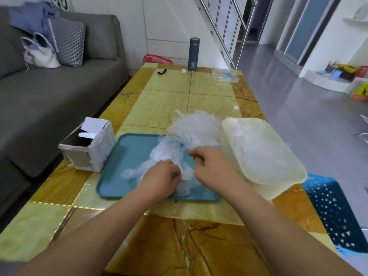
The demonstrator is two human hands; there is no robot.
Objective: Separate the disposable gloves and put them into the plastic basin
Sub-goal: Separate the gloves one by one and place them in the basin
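Observation:
A heap of thin clear disposable gloves (180,140) lies across the teal tray (129,156) and spills past its far edge onto the table. My left hand (161,177) and my right hand (211,166) are close together over the near part of the heap, each pinching glove film with curled fingers. The translucent plastic basin (264,156) stands just right of the tray, close to my right hand, with some clear gloves inside it.
An open white cardboard box (89,146) sits left of the tray. A dark flask (194,54), a black strap (161,72) and a clear bag (225,75) are at the table's far end. A blue perforated stool (334,214) stands at the right, a grey sofa (49,92) at the left.

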